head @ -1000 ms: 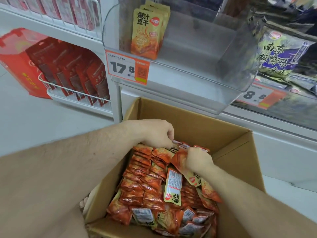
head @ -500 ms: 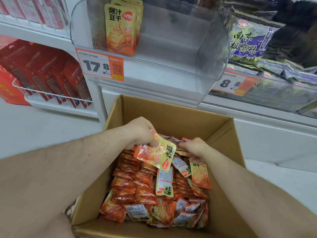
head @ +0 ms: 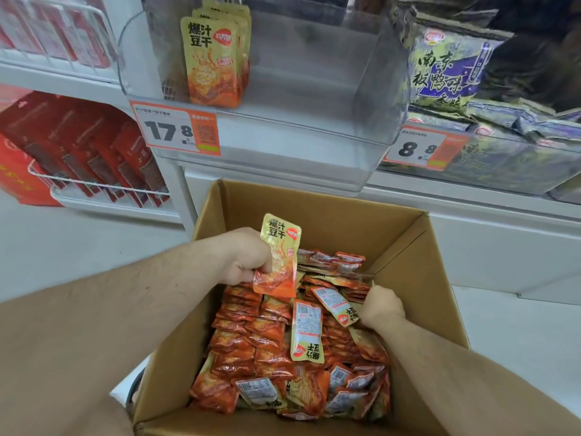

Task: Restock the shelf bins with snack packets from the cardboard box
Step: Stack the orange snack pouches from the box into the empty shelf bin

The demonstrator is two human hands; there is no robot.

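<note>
An open cardboard box (head: pixel 405 247) on the floor holds several orange and yellow snack packets (head: pixel 251 335). My left hand (head: pixel 242 256) grips one packet (head: pixel 278 256) by its lower edge and holds it upright above the pile. My right hand (head: pixel 382 305) is down in the box at the right, fingers curled round a packet (head: pixel 336 305) that lies label side up. Above the box is a clear plastic shelf bin (head: pixel 314 121) with a few matching packets (head: pixel 212 61) standing at its left.
An orange price tag reading 17.8 (head: pixel 176 132) hangs on the bin's front. To the right, a bin of green and purple packets (head: pixel 446 67) carries an 8.8 tag (head: pixel 418 149). At the left, wire baskets hold red packs (head: pixel 88 155).
My left hand has lifted its packet out of the pile and turned it upright. My right hand has moved a little right, still on a packet. The view has shifted left.
</note>
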